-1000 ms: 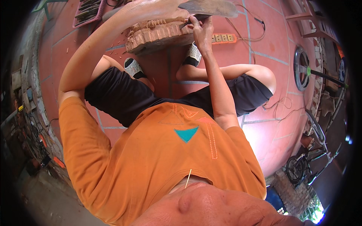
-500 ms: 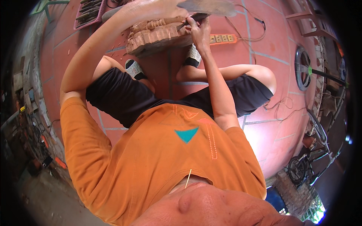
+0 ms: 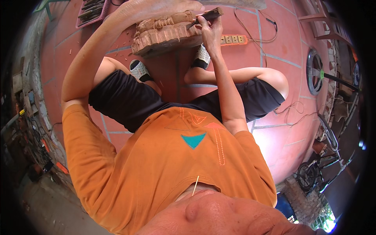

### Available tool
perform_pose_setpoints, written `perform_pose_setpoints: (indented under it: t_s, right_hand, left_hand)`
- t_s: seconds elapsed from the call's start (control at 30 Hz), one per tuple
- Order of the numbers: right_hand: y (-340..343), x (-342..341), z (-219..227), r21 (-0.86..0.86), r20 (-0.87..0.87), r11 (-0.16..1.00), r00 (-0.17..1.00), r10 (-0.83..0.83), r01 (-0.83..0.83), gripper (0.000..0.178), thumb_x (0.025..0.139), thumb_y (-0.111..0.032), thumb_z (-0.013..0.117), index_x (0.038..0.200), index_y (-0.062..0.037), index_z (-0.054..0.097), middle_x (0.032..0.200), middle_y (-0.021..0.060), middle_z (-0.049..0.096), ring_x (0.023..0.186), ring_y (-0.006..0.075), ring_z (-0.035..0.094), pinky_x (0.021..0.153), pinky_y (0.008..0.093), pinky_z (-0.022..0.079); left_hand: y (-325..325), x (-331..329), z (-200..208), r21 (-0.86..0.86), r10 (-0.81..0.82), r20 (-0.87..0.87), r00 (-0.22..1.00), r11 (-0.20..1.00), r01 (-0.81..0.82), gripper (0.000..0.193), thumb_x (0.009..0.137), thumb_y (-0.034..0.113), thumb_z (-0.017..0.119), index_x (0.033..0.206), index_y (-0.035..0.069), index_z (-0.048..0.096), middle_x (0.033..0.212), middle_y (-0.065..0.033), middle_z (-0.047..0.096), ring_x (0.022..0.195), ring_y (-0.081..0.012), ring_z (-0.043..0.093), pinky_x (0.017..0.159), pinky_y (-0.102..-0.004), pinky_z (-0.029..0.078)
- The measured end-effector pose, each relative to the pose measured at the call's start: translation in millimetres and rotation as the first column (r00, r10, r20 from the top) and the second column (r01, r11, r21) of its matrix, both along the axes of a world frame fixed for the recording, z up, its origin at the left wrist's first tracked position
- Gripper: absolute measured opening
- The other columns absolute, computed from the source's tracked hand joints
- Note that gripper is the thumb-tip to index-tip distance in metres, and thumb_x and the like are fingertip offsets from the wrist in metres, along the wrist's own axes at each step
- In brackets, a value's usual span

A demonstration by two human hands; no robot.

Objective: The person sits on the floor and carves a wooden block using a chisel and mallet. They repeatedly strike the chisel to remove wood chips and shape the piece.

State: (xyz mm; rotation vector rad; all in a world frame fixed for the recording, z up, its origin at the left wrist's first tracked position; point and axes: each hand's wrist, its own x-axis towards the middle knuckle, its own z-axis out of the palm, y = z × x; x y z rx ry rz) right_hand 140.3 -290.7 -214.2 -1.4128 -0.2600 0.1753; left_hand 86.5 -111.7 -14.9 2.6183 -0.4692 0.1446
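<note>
A thick carved wood block with a ridged, chipped edge lies on the floor beyond my feet. My right hand is closed around a dark-handled chisel, whose tip meets the block's upper right part. Stretched across above the block, my left hand is closed and partly cut off by the top edge. It grips a greyish wooden mallet, which sticks out to the right, above the chisel; the grip itself is mostly out of sight.
A pink basket of tools stands at the far left. Right of the block lies an orange power strip with a cord. A black wheel-like ring is farther right. Wood chips lie left of the block on the red tiled floor.
The mallet has moved up and to the right, away from the chisel, with my left hand. My right hand and the chisel have shifted slightly to the right.
</note>
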Motion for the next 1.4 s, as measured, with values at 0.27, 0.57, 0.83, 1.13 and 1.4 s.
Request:
perform_pose_setpoints:
  t_s: [0.27, 0.57, 0.83, 1.13, 1.4]
  right_hand:
    - [-3.6, 2.7, -0.7, -0.027, 0.008, 1.000, 1.000, -0.008, 0.008, 0.021, 0.100, -0.004, 0.066, 0.118, -0.0016, 0.054, 0.101, 0.0092, 0.070, 0.089, 0.0207, 0.075, 0.072, 0.0312, 0.061]
    - [-1.3, 6.6, -7.1, -0.271, 0.189, 0.960, 0.982, -0.020, 0.071, 0.024, 0.098, -0.008, 0.069, 0.118, -0.0017, 0.055, 0.097, 0.0110, 0.072, 0.087, 0.0230, 0.075, 0.069, 0.0347, 0.060]
    - [2.0, 8.4, -11.0, -0.273, 0.169, 0.959, 0.985, -0.031, 0.077, 0.030, 0.094, -0.013, 0.075, 0.115, -0.0034, 0.055, 0.086, 0.0151, 0.075, 0.076, 0.0295, 0.074, 0.068, 0.0408, 0.055]
    - [1.3, 7.3, -4.7, -0.409, 0.261, 0.906, 0.965, 0.007, 0.105, 0.029, 0.097, -0.007, 0.070, 0.121, -0.0007, 0.056, 0.098, 0.0105, 0.075, 0.089, 0.0199, 0.075, 0.069, 0.0327, 0.062]
    - [4.9, 7.9, -1.2, -0.338, 0.267, 0.939, 0.963, 0.026, 0.068, 0.030, 0.094, -0.011, 0.076, 0.115, -0.0008, 0.057, 0.092, 0.0128, 0.076, 0.082, 0.0195, 0.074, 0.066, 0.0340, 0.058]
  left_hand:
    - [-1.8, -0.9, 1.1, 0.006, 0.008, -0.047, 0.999, 1.000, -0.008, 0.070, 0.090, 0.033, 0.068, 0.153, 0.010, 0.047, 0.126, -0.0286, 0.067, 0.114, -0.0416, 0.068, 0.101, -0.0460, 0.052]
    - [1.3, 2.5, -9.2, 0.132, -0.032, -0.163, 0.986, 0.990, 0.054, 0.068, 0.093, 0.028, 0.067, 0.154, 0.009, 0.046, 0.113, -0.0298, 0.070, 0.103, -0.0409, 0.070, 0.090, -0.0456, 0.055]
    - [-3.9, -1.1, 8.9, 0.059, 0.013, -0.106, 0.994, 0.998, -0.007, 0.073, 0.088, 0.030, 0.068, 0.154, 0.010, 0.046, 0.115, -0.0290, 0.070, 0.103, -0.0408, 0.071, 0.093, -0.0464, 0.054]
    - [6.2, -1.2, -16.5, 0.154, -0.073, -0.016, 0.997, 0.985, 0.075, 0.071, 0.091, 0.033, 0.068, 0.154, 0.010, 0.046, 0.115, -0.0297, 0.069, 0.105, -0.0428, 0.070, 0.095, -0.0484, 0.053]
    - [1.2, -4.9, 6.5, -0.026, 0.037, -0.022, 0.999, 0.999, -0.037, 0.072, 0.094, 0.034, 0.066, 0.157, 0.010, 0.041, 0.115, -0.0295, 0.069, 0.104, -0.0419, 0.069, 0.094, -0.0486, 0.053]
